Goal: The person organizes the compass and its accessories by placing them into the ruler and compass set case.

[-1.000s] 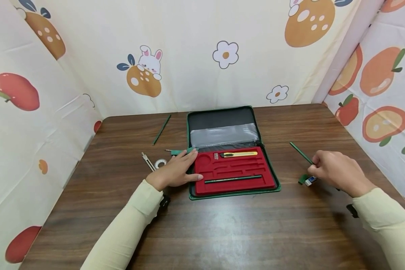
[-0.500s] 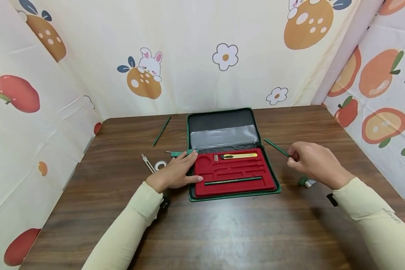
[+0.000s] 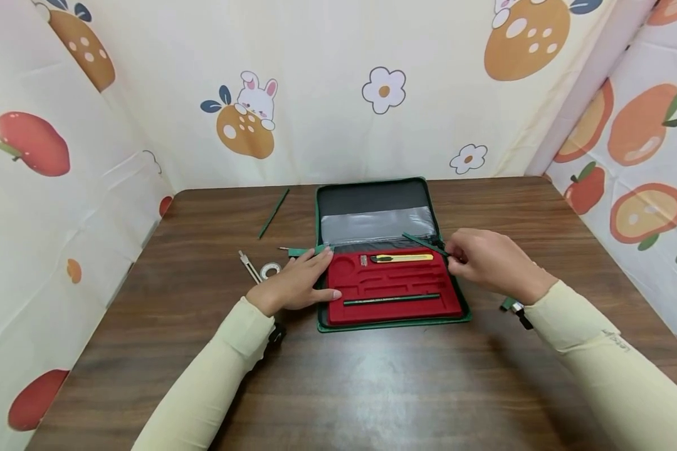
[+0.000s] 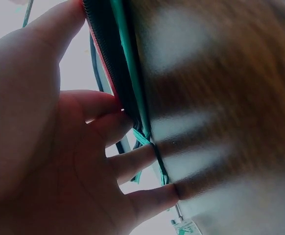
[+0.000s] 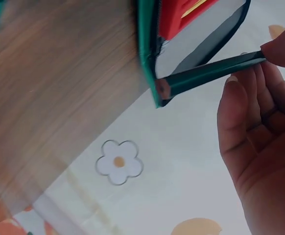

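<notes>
A zip case lies unfolded on the table, with a red moulded tray in its near half. The tray holds a dark green pencil, a yellow utility knife and a tiny clear item. My left hand rests on the tray's left edge, fingers spread; the left wrist view shows them against the case's zipped side. Between thumb and fingers, my right hand pinches another green pencil. That pencil slants over the case's right side, near the fold.
Left of the case are a metal compass, a white ring and a green item, partly hidden by the left hand. Farther back lies a green pencil. A small green object sits beside the right sleeve. Printed curtains surround the table.
My right hand has carried the pencil leftward from beside the small green object and eraser to the case's right edge. The left hand has stayed on the case.
</notes>
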A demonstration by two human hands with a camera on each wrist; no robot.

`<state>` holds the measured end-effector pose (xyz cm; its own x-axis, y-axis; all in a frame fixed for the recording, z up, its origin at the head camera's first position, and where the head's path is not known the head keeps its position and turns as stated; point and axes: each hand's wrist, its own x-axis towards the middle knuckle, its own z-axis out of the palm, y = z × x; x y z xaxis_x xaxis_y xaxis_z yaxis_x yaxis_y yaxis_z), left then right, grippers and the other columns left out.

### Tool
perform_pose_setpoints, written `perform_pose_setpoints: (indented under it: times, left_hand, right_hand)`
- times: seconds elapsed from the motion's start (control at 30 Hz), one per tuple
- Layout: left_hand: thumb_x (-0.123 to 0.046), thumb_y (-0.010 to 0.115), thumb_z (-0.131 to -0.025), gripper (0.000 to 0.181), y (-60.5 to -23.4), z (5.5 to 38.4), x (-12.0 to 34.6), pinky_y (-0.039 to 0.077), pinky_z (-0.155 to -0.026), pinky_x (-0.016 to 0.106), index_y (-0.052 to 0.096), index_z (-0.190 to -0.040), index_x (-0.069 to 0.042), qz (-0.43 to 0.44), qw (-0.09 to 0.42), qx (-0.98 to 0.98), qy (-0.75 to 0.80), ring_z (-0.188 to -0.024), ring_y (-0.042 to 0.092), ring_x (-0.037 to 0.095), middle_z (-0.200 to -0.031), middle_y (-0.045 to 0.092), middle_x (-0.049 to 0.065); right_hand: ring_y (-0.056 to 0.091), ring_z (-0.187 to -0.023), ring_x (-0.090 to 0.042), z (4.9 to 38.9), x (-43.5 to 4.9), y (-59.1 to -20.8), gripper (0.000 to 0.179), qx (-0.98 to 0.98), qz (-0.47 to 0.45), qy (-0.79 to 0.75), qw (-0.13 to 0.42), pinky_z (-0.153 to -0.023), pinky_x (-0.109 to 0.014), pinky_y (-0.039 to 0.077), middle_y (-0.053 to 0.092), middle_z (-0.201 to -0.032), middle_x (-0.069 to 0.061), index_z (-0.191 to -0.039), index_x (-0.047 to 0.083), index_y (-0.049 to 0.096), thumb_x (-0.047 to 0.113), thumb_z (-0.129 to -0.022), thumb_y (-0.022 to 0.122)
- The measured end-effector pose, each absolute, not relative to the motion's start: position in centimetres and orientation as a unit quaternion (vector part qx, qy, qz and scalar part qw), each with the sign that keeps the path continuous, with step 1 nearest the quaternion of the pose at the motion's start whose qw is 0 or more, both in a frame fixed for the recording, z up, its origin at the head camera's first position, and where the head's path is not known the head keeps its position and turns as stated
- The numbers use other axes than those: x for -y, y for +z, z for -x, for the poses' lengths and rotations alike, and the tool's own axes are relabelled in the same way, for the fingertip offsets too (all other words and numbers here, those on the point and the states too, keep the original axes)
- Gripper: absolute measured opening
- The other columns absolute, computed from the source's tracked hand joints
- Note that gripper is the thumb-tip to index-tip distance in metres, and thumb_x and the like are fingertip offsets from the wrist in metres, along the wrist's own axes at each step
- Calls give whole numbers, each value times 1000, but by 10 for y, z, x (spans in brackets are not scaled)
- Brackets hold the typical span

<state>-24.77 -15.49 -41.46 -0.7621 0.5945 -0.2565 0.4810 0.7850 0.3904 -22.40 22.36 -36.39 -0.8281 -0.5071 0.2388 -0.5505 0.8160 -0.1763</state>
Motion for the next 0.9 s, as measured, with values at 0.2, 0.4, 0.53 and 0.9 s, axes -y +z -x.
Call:
perform_pose_setpoints:
  times: [0.2,0.4,0.53,0.9]
  left_hand:
    - [-59,56,-97,91,-412,249,155,12,-118,60,16,-162,-10,-293,184,-927,145,-152,6,38,-167,12,6]
    - [-59,56,-97,91,-411,248,154,12,-118,60,16,-162,-10,-288,187,-927,150,-152,7,38,-167,12,6]
    - [-59,56,-97,91,-413,248,155,12,-118,60,16,-162,-10,-289,188,-927,150,-152,6,38,-167,12,6]
    - [-60,55,-96,91,-413,249,156,9,-118,60,14,-162,-13,-286,191,-926,154,-152,5,36,-168,10,3]
  right_hand:
    - [48,-63,-7,226,-208,-363,9,941,-305,128,78,-56,-29,42,54,-74,9,-85,16,68,7,-82,66]
    - [53,-69,-9,226,-194,-364,7,936,-322,120,70,-62,-30,49,61,-83,7,-90,14,72,9,-85,70]
    - [53,-71,-10,224,-184,-367,7,932,-336,117,64,-62,-29,49,61,-83,7,-90,15,73,10,-86,72]
    - [54,-76,-8,218,-161,-380,6,916,-386,108,32,-70,-32,54,60,-85,10,-89,19,73,14,-86,74]
